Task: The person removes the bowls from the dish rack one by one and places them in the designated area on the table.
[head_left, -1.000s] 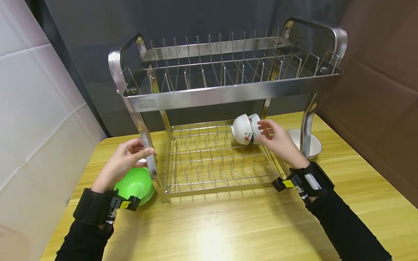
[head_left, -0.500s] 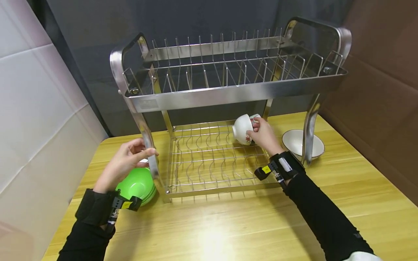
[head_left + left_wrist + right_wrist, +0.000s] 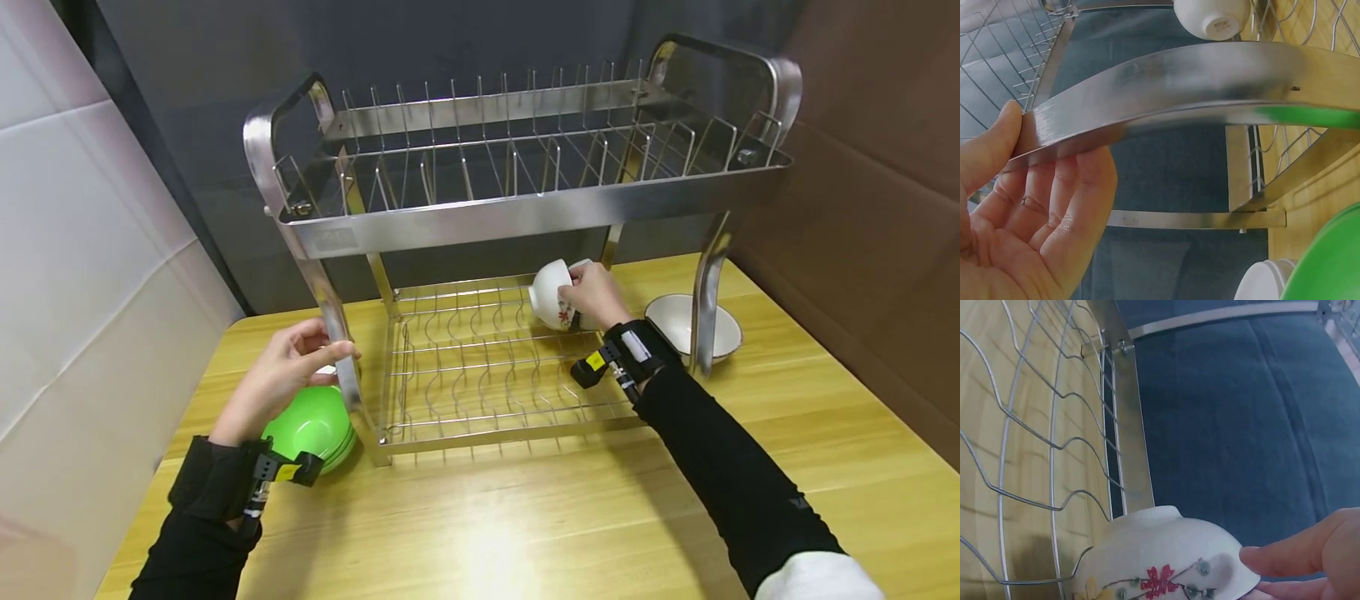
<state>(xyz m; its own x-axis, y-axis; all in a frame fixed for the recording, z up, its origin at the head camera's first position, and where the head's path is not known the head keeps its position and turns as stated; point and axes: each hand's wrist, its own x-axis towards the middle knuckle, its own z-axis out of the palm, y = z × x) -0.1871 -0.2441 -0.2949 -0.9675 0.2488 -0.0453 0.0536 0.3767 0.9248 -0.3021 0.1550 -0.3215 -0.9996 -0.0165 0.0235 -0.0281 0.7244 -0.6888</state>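
A two-tier metal dish rack (image 3: 450, 221) stands on the wooden table. My left hand (image 3: 281, 367) holds its front left post (image 3: 1166, 81), thumb on one side and fingers on the other. On the lower tier, at the back right, a white bowl with red flowers (image 3: 551, 296) lies tipped on its side, its foot facing left. My right hand (image 3: 600, 296) pinches this bowl at the rim; in the right wrist view the thumb (image 3: 1285, 553) presses its outside and the fingers go behind the rim. A second bowl (image 3: 581, 265) sits right behind, mostly hidden by my hand.
Stacked green bowls (image 3: 311, 425) stand outside the rack at the left, with white dishes (image 3: 1260, 281) next to them. A white bowl with a dark rim (image 3: 723, 333) stands behind the right post. Upright wire prongs (image 3: 480, 167) line the upper tier.
My right hand has moved left from the second bowl onto the rim of the flowered bowl and now pinches it. The flowered bowl has shifted slightly left. My left hand keeps its hold on the post.
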